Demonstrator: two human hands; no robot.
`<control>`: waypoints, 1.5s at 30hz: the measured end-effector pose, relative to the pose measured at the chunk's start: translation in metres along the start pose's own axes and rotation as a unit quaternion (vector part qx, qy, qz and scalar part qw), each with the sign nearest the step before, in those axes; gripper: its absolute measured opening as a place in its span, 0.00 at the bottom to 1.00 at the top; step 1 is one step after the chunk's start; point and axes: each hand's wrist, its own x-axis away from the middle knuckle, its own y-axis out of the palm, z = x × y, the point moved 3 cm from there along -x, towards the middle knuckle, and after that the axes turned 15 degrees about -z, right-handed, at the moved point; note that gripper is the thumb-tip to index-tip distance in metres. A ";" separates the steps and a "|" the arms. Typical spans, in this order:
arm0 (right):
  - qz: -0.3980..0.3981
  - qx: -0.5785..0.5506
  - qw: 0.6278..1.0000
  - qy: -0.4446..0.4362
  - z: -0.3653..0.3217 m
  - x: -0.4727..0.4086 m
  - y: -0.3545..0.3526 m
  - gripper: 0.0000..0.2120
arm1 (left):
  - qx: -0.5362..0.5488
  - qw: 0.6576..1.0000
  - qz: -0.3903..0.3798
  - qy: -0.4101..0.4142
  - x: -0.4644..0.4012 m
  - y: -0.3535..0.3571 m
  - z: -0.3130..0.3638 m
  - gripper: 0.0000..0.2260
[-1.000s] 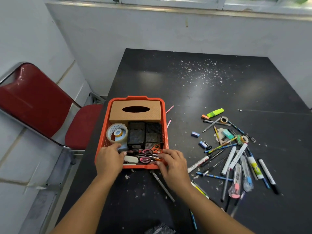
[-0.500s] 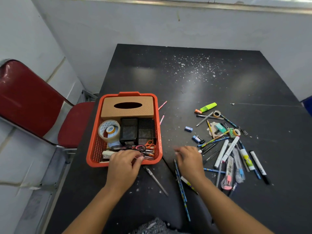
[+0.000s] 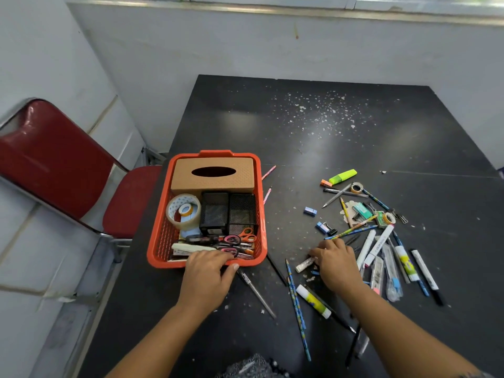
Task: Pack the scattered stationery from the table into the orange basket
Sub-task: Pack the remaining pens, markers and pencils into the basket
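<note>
The orange basket (image 3: 161, 236) stands at the table's left edge. It holds a tan tissue box (image 3: 212, 173), tape rolls (image 3: 183, 211), black mesh holders (image 3: 227, 211) and scissors (image 3: 240, 239). My left hand (image 3: 208, 271) grips its front rim, fingers over the edge and thumb outside. To the right, my right hand (image 3: 338, 266) has its fingers curled round one end of a white marker (image 3: 305, 264) lying on the table. Beyond it lie scattered pens, pencils, more white markers (image 3: 379, 245), a glue stick (image 3: 313, 301), binder clips (image 3: 327, 229) and a green highlighter (image 3: 342, 176).
A red chair (image 3: 54, 159) stands left of the black table (image 3: 300, 126), close to the basket. White walls close the left and far sides. White flecks dot the far tabletop. A thin metal pen (image 3: 256, 293) and blue pencils (image 3: 296, 301) lie between my hands.
My right hand left the basket's front rim and moved right to the stationery pile, closing on a white marker. My left hand shifted right along the rim.
</note>
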 end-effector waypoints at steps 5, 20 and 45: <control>-0.009 0.012 1.000 -0.013 -0.003 -0.001 -0.006 0.17 | 0.000 1.000 0.012 0.007 0.002 -0.001 0.003 0.17; 0.241 -0.237 0.908 -0.246 -0.127 0.020 -0.076 0.10 | 0.024 0.992 0.123 -0.035 0.038 -0.013 -0.042 0.14; 0.198 -0.217 0.933 -0.206 -0.161 0.008 -0.052 0.11 | 0.101 0.991 0.085 -0.028 0.032 -0.020 -0.057 0.11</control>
